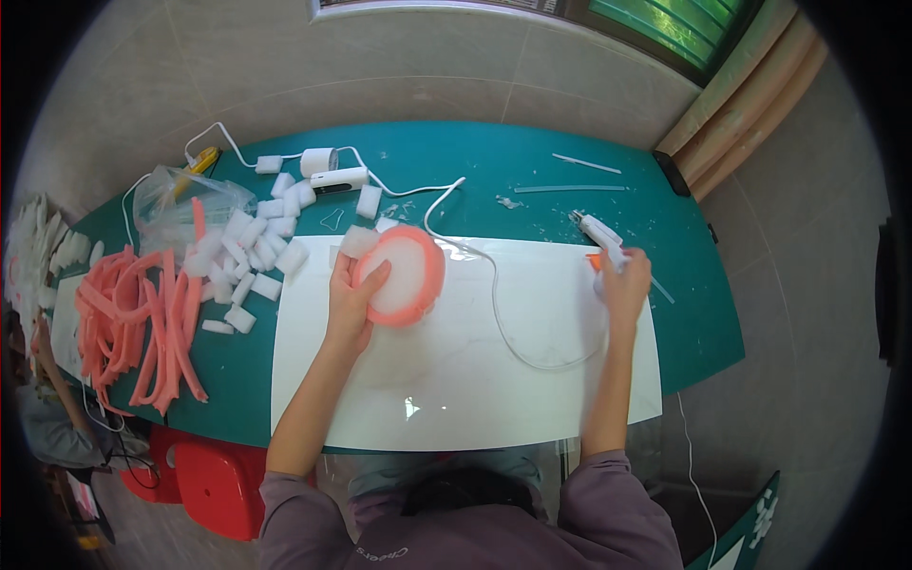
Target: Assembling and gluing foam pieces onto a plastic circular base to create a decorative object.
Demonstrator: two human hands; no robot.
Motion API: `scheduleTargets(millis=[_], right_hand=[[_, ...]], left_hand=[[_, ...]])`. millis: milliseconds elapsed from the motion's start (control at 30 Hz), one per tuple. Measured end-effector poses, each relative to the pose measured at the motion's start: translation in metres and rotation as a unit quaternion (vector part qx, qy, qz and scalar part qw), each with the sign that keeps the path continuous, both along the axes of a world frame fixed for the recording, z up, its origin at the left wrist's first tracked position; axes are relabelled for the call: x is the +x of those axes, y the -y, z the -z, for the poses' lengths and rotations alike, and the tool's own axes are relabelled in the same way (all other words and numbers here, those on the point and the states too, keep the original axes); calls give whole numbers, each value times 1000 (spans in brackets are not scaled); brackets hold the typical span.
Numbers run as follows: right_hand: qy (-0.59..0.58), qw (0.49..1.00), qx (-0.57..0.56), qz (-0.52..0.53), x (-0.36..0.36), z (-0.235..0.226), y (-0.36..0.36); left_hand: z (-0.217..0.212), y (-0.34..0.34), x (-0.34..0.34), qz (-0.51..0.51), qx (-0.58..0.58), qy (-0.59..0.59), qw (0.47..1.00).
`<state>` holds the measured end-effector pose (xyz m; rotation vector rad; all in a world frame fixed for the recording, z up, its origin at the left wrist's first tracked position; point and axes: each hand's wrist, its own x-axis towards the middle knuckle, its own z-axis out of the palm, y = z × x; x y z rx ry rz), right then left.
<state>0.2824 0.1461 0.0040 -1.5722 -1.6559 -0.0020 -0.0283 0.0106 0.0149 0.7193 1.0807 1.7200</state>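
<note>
My left hand (pixel 348 302) grips a round piece with a white middle and a coral-pink padded rim (pixel 434 271), raised above a glossy white sheet (pixel 475 408). A small white foam block (pixel 358 241) is at its fingertips, against the round piece's upper left edge; whether the fingers pinch it I cannot tell. Over on the right, my right hand (pixel 626 285) is closed around the handle of a white hot glue gun (pixel 600 231) with an orange trigger. Its nozzle points up and left, and its white cord (pixel 496 299) curves across the sheet.
White foam blocks (pixel 252 255) lie in a pile left of the sheet, beside coral-pink foam strips (pixel 169 328) and a clear plastic bag (pixel 157 201). Behind are a white device (pixel 339 180) and glue sticks (pixel 570 188). Red stools (pixel 217 484) and another person's arm (pixel 57 370) are at left.
</note>
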Motion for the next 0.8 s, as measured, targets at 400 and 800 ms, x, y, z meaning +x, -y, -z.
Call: scheduleTargets(millis=[400, 800], right_hand=[[-305, 882, -358, -2, 45, 5, -36], [-349, 731, -246, -532, -66, -45, 69]], left_hand=[[5, 0, -7, -5, 16, 144, 990], [11, 6, -10, 33, -21, 250, 968]])
